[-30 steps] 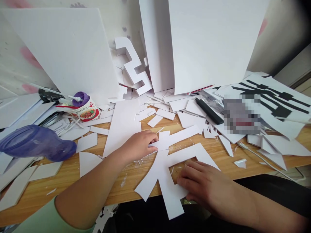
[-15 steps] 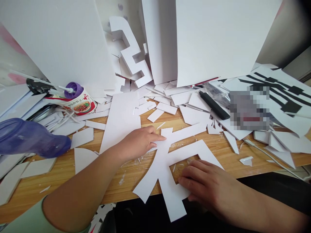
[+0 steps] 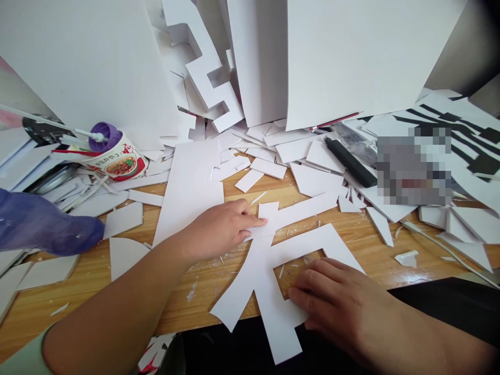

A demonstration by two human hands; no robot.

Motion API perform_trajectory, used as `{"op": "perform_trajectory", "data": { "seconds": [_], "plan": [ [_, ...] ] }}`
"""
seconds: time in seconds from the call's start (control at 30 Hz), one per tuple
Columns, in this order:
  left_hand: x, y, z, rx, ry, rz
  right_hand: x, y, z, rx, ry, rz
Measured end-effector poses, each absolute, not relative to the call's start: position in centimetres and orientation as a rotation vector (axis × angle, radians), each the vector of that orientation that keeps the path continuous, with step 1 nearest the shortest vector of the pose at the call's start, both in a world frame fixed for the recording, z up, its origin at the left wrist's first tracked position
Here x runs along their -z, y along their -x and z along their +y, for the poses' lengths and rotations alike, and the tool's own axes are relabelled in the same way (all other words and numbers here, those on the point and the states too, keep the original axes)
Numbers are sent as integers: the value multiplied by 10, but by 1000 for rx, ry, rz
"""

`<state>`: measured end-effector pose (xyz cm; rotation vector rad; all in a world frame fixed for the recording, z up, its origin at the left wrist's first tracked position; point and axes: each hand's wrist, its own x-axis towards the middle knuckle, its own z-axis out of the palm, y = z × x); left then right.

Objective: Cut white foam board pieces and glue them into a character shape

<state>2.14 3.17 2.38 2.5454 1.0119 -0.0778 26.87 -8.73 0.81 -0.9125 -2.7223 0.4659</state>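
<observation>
A white foam-board cut-out (image 3: 262,260), shaped like a written character with a box-like opening, lies at the table's front edge, its lower end jutting past it. My left hand (image 3: 221,226) reaches in from the left; its index finger is stretched out and pressed on the upper part of the cut-out, with the thumb apart below. My right hand (image 3: 338,299) is closed round the right side of the cut-out, fingers at the rectangular opening. What its thumb does underneath is hidden.
White board scraps (image 3: 269,167) litter the wooden table (image 3: 187,302). At left stand a paper cup (image 3: 125,159) and a purple bottle (image 3: 47,224). A black-handled tool (image 3: 349,162) and a cable (image 3: 449,252) lie right. Large white boards (image 3: 363,62) lean behind.
The camera view has shifted slightly, so the background sits a little higher. Both hands stay at nearly the same places on the cut-out.
</observation>
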Motion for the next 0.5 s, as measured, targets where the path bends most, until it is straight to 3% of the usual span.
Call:
{"op": "perform_trajectory", "data": {
  "seconds": [0.5],
  "plan": [
    [-25,-21,30,84,-2536,993,-13,-269,-84,-520,924,-2706]
  ]
}}
